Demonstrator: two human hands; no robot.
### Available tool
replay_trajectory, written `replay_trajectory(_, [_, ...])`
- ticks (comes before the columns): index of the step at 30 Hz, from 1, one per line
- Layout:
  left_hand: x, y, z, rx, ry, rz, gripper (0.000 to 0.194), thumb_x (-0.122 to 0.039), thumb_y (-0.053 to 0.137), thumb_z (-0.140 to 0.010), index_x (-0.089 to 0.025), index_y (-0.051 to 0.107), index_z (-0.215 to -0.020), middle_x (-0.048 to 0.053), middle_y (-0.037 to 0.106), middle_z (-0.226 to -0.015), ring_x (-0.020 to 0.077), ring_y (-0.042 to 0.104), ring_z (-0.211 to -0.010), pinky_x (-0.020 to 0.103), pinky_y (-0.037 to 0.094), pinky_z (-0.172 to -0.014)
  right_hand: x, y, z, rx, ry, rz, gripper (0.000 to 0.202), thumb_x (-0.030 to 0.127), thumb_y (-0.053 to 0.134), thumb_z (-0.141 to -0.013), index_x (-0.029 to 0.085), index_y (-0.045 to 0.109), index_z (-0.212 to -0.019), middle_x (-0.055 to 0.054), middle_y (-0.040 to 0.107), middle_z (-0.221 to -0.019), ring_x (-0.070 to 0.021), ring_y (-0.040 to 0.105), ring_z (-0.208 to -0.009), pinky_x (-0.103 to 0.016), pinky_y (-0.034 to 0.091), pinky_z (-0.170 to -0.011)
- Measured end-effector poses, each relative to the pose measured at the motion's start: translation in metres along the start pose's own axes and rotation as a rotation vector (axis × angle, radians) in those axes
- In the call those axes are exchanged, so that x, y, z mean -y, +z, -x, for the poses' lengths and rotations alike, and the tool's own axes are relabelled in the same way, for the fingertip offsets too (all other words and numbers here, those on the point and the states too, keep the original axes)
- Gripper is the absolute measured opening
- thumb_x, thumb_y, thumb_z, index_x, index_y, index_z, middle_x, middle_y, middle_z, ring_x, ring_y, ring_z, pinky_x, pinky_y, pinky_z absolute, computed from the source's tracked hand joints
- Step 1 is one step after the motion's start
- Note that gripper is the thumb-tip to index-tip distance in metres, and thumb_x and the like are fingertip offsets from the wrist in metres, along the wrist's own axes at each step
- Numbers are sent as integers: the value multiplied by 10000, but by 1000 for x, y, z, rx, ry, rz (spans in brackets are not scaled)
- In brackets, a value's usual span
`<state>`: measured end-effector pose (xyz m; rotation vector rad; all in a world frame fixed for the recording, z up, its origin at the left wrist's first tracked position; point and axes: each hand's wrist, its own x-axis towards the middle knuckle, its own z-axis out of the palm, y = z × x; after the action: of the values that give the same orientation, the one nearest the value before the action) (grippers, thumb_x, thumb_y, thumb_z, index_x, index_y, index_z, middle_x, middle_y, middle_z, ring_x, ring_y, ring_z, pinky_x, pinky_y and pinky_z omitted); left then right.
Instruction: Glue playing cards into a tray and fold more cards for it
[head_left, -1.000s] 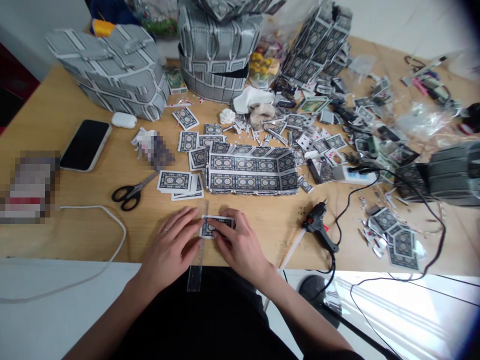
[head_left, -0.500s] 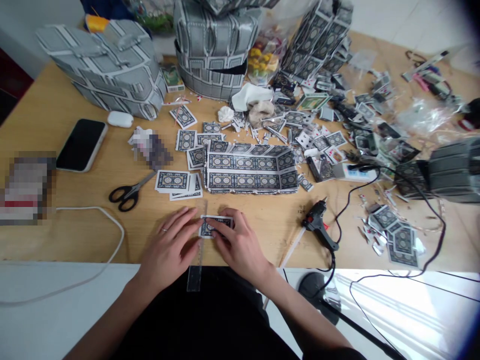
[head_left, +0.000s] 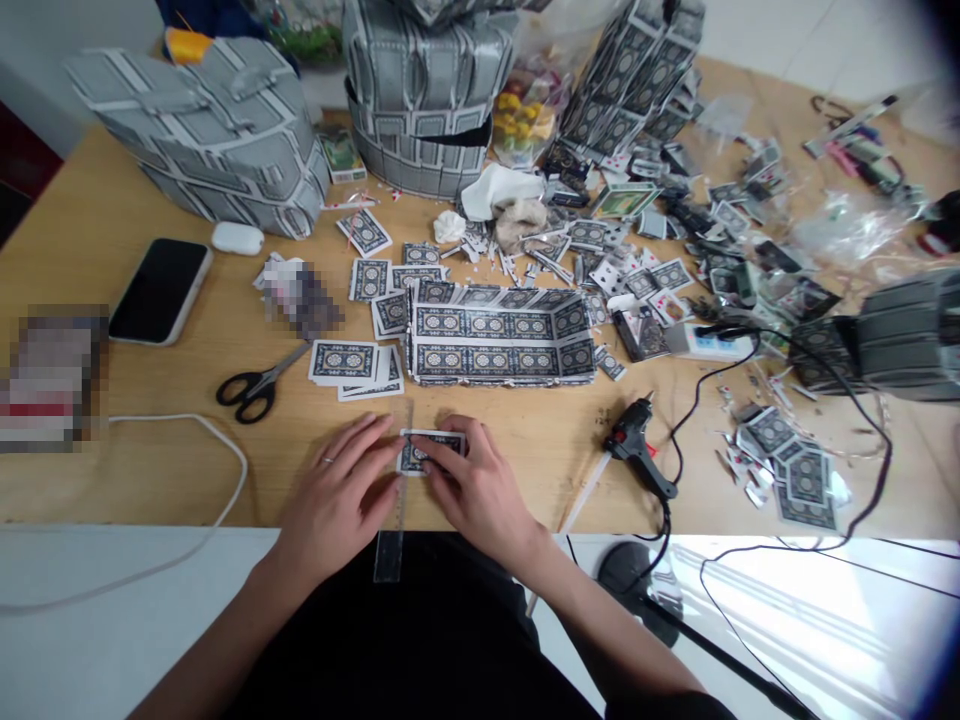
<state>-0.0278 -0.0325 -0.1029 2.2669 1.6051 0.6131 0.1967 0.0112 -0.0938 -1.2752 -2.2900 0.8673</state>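
A playing card (head_left: pixel 444 440) lies back up near the table's front edge, its patterned face partly covered by fingers. A clear ruler (head_left: pixel 389 553) crosses its left end, pointing away from me and jutting over the table edge. My left hand (head_left: pixel 346 482) holds the ruler down, thumb and fingertips along it. From the right, my right hand (head_left: pixel 472 480) presses the card flat with index finger and thumb. Just beyond, a small pile of cards (head_left: pixel 343 362) lies beside an open box made of playing cards (head_left: pixel 495 340).
Scissors (head_left: pixel 255 393) and a phone (head_left: pixel 159 292) lie to the left. A glue gun (head_left: pixel 637 445) with a black cord rests on the right. Woven grey card baskets (head_left: pixel 232 140) stand at the back. Cut card scraps (head_left: pixel 750 200) cover the back right; a white cable (head_left: pixel 241 455) curves at left.
Both hands, the ruler and the card hold practically the same position. Only the camera view has shifted very slightly.
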Motion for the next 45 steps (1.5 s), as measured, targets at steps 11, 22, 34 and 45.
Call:
replay_trajectory(11, [-1,-1,-1,-2,12,-26,398,-260,636,-1006,-220,608,-1401,106,567,-1573,322,487,-1494,530,443,-1219,1,-1,0,-11,-14,11,370,222,578,-1044,254,684,-1398,-165,546,-1331,-334,553,-1266,-532,582,-1036])
replay_trajectory(22, [0,-1,-1,3,2,-17,396,-261,635,-1007,-225,606,-1400,105,569,-1567,314,483,-1496,525,440,-1228,1,-1,0,-9,-8,16,368,226,573,-1048,251,687,-1397,-164,547,-1323,-329,556,-1259,-529,582,-1040])
replay_trajectory(34, [-3,-3,-2,27,12,-48,338,-278,611,-1022,-215,646,-1352,121,555,-1576,342,472,-1503,547,436,-1228,2,-1,0,-11,-7,1,364,224,581,-1045,266,687,-1391,-158,549,-1341,-322,550,-1273,-527,589,-1040])
replay_trajectory(45, [1,-7,-8,80,72,-34,330,-229,568,-1052,-202,635,-1373,75,566,-1589,310,434,-1536,536,435,-1249,3,-1,0,-12,-3,8,366,218,575,-1045,253,688,-1391,-163,542,-1343,-323,551,-1274,-531,585,-1039])
